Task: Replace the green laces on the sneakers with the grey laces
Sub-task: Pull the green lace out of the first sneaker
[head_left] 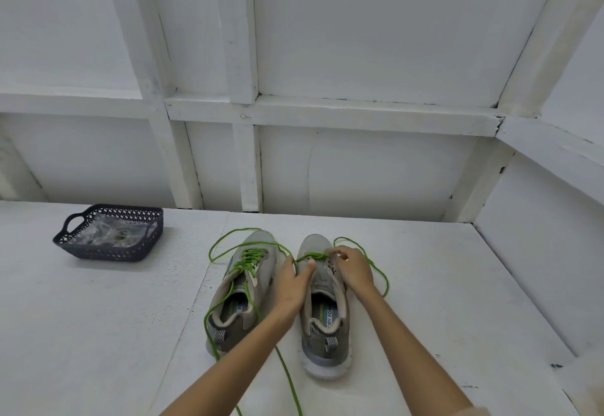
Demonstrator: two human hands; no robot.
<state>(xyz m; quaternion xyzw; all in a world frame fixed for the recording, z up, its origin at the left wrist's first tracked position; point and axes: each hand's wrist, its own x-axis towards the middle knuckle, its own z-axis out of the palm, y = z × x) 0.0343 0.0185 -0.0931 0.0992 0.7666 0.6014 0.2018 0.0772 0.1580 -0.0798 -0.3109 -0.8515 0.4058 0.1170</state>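
two bare forearms enter from the bottom edge and reach forward over a white table [98,317]. nearest the viewer, loose ends of green cord trail off the lower edge between the arms. two grey sneakers stand side by side, heels near, toes far. the left hand [292,283] lies between them and holds the sneaker on the right [325,312], thumb laid across its tongue, fingers down its inner side. the right hand [354,267] sits over the front of the same shoe, fingertips curled and pinching the green lace [310,256] at the eyelets nearest the toe; the rest of this lace loops out over the table to the right of the shoe. the sneaker on the left [240,288] carries a second green lace [251,258], threaded through its front eyelets only, with long slack loops round its toe and heel. farther back and to the left stands a dark perforated basket [98,253] holding a clear plastic packet [111,235], contents too blurred to tell. a white panelled wall [359,39] closes the scene.
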